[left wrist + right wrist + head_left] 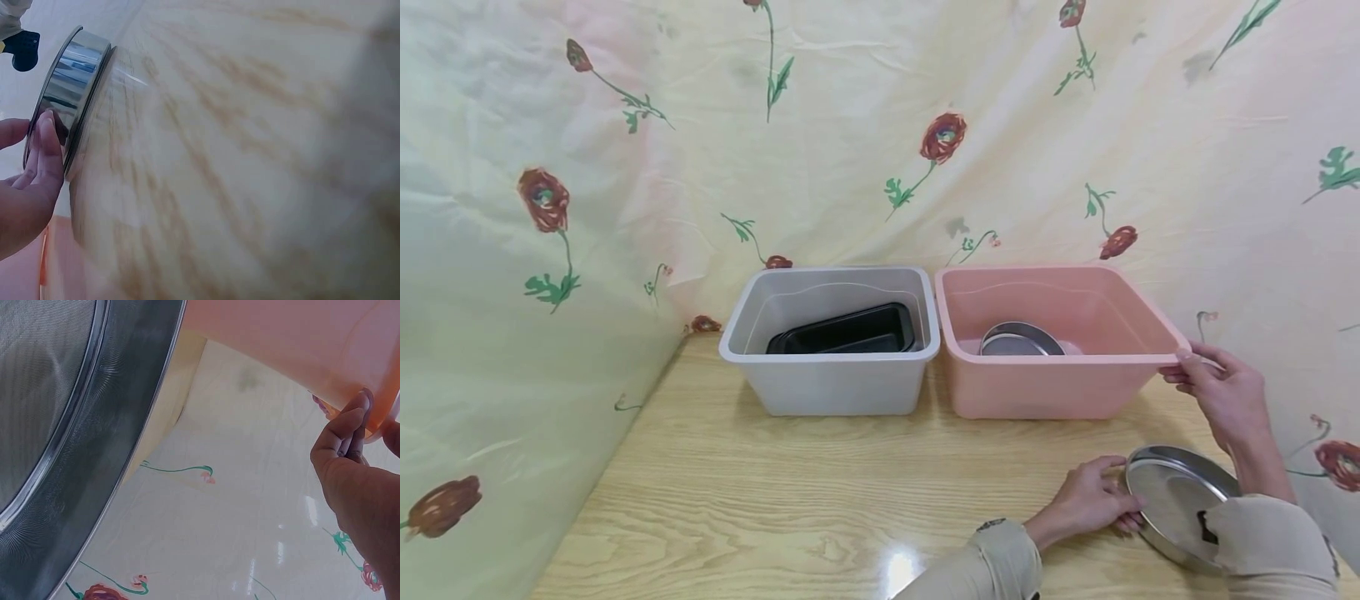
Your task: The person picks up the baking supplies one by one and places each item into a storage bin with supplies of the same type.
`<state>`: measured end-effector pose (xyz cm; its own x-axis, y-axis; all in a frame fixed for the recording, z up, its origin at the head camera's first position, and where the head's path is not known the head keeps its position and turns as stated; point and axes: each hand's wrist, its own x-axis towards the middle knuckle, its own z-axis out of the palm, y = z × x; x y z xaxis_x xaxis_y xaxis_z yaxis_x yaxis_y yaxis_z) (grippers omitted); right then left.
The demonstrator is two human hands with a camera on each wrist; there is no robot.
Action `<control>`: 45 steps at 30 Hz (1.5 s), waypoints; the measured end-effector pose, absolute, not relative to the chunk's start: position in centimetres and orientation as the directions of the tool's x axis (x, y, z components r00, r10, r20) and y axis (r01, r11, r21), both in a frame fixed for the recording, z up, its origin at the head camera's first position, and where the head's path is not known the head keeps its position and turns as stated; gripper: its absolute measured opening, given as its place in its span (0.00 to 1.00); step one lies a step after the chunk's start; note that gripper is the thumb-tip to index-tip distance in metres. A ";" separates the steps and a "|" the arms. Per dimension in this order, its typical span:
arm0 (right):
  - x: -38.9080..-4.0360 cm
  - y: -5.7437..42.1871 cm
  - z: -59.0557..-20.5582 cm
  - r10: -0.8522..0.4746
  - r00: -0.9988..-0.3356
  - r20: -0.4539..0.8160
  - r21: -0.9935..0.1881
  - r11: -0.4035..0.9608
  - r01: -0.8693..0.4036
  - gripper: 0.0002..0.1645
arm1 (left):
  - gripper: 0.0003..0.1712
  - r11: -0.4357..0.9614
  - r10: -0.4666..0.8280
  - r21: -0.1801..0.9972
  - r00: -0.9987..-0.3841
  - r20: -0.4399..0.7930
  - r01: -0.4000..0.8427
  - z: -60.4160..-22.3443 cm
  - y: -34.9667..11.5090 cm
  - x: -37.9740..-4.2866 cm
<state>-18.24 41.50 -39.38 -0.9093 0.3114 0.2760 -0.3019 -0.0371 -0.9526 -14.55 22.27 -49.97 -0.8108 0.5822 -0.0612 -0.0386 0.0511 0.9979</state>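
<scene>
My left hand [1092, 497] grips the near-left rim of a round metal sieve [1176, 500] above the table's right side. In the left wrist view, fingers [49, 147] lie along the shiny outer wall of the sieve [75, 75]. The right wrist view shows the fine mesh of the sieve [37, 381] close up. My right hand [1231, 396] pinches the front right corner of the pink bin [1037, 387] at its rim. Inside that bin lies a smaller round metal piece [1026, 335], partly hidden by the front wall. My right sleeve covers part of the sieve.
Left of the pink bin stands a grey bin [842, 387] with black loaf pans [850, 332] in it. Both sit at the back of the wood-grain table [760, 492]. A flowered cloth [842, 150] hangs behind and at the sides.
</scene>
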 end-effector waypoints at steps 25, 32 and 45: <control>-18.1 41.4 -39.3 0.335 -0.914 0.229 -0.973 0.071 -0.218 0.07 | 0.30 0.032 0.549 0.999 -0.834 -0.054 -0.044 -50.2 22.5 -14.3; -18.2 41.3 -39.2 0.347 -0.910 0.228 -0.973 0.124 -0.197 0.07 | 0.30 -0.023 0.533 0.998 -0.845 -0.042 -0.063 -50.0 22.5 -14.3; -18.2 41.4 -39.2 0.325 -0.917 0.232 -0.972 0.058 -0.226 0.08 | 0.31 -0.032 0.522 0.998 -0.852 -0.034 -0.060 -49.5 21.9 -14.4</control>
